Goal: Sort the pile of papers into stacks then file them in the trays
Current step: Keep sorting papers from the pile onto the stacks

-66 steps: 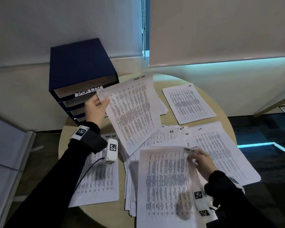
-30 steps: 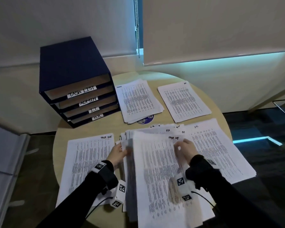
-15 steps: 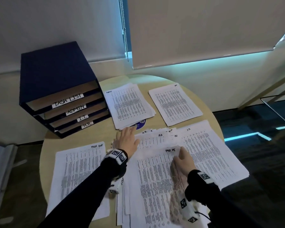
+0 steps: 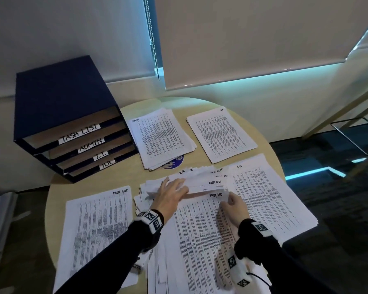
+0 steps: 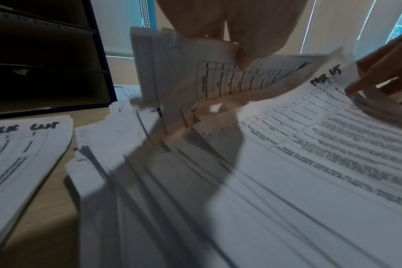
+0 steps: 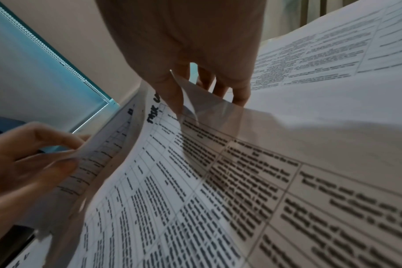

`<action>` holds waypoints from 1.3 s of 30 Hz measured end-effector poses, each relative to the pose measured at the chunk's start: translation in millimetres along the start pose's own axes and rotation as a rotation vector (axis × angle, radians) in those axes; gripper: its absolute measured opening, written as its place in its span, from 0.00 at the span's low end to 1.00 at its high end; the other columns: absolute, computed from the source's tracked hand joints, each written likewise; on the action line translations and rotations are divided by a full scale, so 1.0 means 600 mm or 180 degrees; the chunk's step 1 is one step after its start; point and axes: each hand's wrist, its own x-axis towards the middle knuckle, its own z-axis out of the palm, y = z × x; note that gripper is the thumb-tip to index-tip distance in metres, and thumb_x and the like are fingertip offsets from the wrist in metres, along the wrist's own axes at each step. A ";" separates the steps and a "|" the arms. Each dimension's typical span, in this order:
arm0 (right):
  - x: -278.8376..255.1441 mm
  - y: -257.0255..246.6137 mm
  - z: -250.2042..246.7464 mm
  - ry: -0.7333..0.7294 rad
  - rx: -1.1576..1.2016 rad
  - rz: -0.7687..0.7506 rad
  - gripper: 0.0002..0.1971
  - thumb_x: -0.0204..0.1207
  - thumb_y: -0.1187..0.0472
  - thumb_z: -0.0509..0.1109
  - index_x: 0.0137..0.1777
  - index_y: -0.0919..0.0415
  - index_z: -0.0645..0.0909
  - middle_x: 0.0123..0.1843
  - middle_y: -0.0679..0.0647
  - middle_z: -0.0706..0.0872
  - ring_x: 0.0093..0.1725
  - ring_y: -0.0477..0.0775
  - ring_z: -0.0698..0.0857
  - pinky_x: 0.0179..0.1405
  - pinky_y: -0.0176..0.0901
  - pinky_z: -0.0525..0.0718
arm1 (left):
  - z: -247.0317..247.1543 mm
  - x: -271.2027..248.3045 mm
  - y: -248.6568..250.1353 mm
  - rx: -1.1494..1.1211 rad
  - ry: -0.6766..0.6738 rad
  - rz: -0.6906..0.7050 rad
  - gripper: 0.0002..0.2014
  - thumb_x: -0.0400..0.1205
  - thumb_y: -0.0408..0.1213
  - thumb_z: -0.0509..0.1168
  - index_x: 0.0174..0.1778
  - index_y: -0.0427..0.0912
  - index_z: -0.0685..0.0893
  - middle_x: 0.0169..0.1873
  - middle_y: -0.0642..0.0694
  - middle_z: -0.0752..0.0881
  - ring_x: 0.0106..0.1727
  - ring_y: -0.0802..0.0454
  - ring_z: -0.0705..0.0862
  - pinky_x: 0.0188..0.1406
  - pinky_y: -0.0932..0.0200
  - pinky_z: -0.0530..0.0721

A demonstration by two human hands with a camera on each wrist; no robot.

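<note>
A loose pile of printed papers (image 4: 191,251) lies at the table's front middle. My left hand (image 4: 172,193) pinches the top edges of several fanned sheets (image 5: 230,81) and holds them bent up and back. Under them lies a sheet headed "Task List" (image 4: 200,230). My right hand (image 4: 232,205) pinches that sheet's top right corner between thumb and fingers (image 6: 172,94). The dark blue tray unit (image 4: 62,102) stands at the back left, its four slots labelled Task List, Admin, I.T. and H.R.
Sorted stacks lie around the pile: Task List (image 4: 98,230) at the left, Admin (image 4: 162,136) beside the trays, H.R. (image 4: 221,134) at the back, I.T. (image 4: 263,198) at the right. The round table's edge (image 4: 272,149) curves close behind them. A blue disc (image 4: 172,164) shows under the Admin stack.
My left hand went from the pile's left edge to its top and now holds the upper sheets bent back. My right hand stays at the Task List sheet's corner.
</note>
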 end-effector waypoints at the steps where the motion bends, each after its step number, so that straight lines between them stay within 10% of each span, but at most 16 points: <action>1: 0.000 0.001 0.001 -0.0003 0.0015 0.0009 0.16 0.78 0.71 0.64 0.33 0.52 0.69 0.32 0.44 0.74 0.32 0.41 0.73 0.29 0.29 0.67 | 0.001 -0.002 0.000 -0.0010 -0.0112 -0.0051 0.25 0.69 0.16 0.72 0.50 0.51 0.79 0.69 0.45 0.80 0.70 0.44 0.79 0.76 0.44 0.50; 4: 0.001 0.002 0.003 -0.0037 0.0066 0.0033 0.16 0.78 0.71 0.64 0.35 0.50 0.71 0.34 0.43 0.78 0.35 0.45 0.79 0.31 0.31 0.70 | -0.003 0.006 0.005 -0.0478 -0.0417 -0.0245 0.25 0.76 0.14 0.54 0.61 0.46 0.75 0.75 0.45 0.73 0.78 0.47 0.68 0.83 0.54 0.47; 8: 0.008 0.007 0.009 -0.0086 0.0064 0.0074 0.14 0.78 0.69 0.65 0.37 0.49 0.72 0.36 0.44 0.79 0.38 0.45 0.78 0.37 0.32 0.73 | -0.025 0.039 0.013 -0.0684 -0.0817 -0.0606 0.08 0.82 0.33 0.58 0.55 0.47 0.69 0.53 0.51 0.77 0.54 0.51 0.75 0.67 0.50 0.72; 12: 0.010 0.008 0.010 -0.0116 0.0010 0.0119 0.14 0.78 0.68 0.66 0.37 0.48 0.72 0.38 0.44 0.80 0.40 0.47 0.80 0.36 0.32 0.73 | -0.035 0.082 0.006 -0.0569 -0.1207 -0.0887 0.09 0.79 0.41 0.61 0.52 0.47 0.68 0.50 0.49 0.76 0.52 0.48 0.74 0.57 0.50 0.72; 17: 0.009 0.012 0.003 -0.0077 0.0012 0.0120 0.15 0.76 0.71 0.67 0.36 0.48 0.75 0.38 0.48 0.82 0.37 0.42 0.79 0.40 0.37 0.79 | -0.022 0.072 0.013 -0.0588 -0.0907 -0.0674 0.08 0.81 0.39 0.61 0.51 0.49 0.68 0.51 0.52 0.74 0.53 0.50 0.72 0.54 0.54 0.73; 22: 0.014 0.027 0.010 -0.0013 -0.0181 0.0263 0.03 0.75 0.66 0.69 0.41 0.62 0.77 0.56 0.57 0.71 0.53 0.56 0.74 0.61 0.47 0.75 | -0.009 0.026 0.017 -0.0692 -0.0918 -0.0533 0.23 0.83 0.49 0.60 0.73 0.53 0.64 0.58 0.51 0.72 0.57 0.50 0.73 0.61 0.54 0.74; 28: 0.013 0.025 0.015 -0.0110 -0.0049 0.0273 0.11 0.77 0.65 0.69 0.59 0.60 0.80 0.59 0.56 0.67 0.56 0.54 0.74 0.66 0.46 0.72 | 0.002 0.032 0.018 -0.0466 -0.0980 -0.0637 0.27 0.80 0.68 0.44 0.55 0.52 0.76 0.66 0.51 0.71 0.64 0.53 0.71 0.66 0.49 0.72; 32: 0.014 0.033 0.017 -0.0141 0.0000 0.0232 0.10 0.77 0.66 0.69 0.57 0.60 0.81 0.59 0.55 0.67 0.54 0.52 0.74 0.64 0.42 0.73 | -0.017 0.063 0.024 -0.0430 -0.1293 -0.0650 0.32 0.82 0.66 0.49 0.73 0.47 0.74 0.78 0.49 0.66 0.76 0.49 0.65 0.77 0.46 0.60; 39: 0.019 0.040 0.017 -0.0218 -0.0138 0.0229 0.07 0.72 0.65 0.71 0.44 0.51 0.83 0.56 0.58 0.78 0.53 0.55 0.80 0.60 0.48 0.78 | 0.005 0.081 0.027 -0.0334 -0.1057 -0.0550 0.27 0.80 0.67 0.49 0.58 0.50 0.79 0.59 0.54 0.72 0.63 0.53 0.69 0.65 0.50 0.72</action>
